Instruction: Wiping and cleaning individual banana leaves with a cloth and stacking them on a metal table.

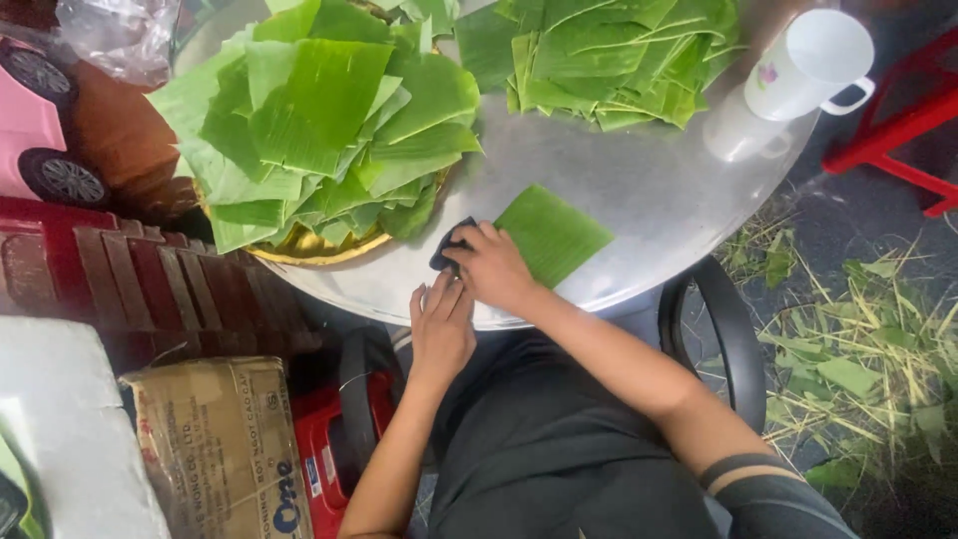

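Observation:
A cut green banana leaf piece (554, 235) lies flat on the round metal tray (639, 190), near its front edge. My right hand (491, 268) grips a small dark cloth (446, 248) at the leaf's left edge. My left hand (442, 324) rests just below it at the tray's rim, fingers together, holding nothing that I can see. A big heap of cut leaf pieces (319, 120) fills a golden dish (314, 250) at the left. A second pile of leaf pieces (609, 55) lies at the tray's far side.
A white plastic mug (803, 65) stands at the tray's right edge. A red stool (898, 130) and leaf scraps (858, 359) are on the ground at right. At left are a cardboard box (215, 444), a red slatted crate (140, 284) and a pink toy car (35, 125).

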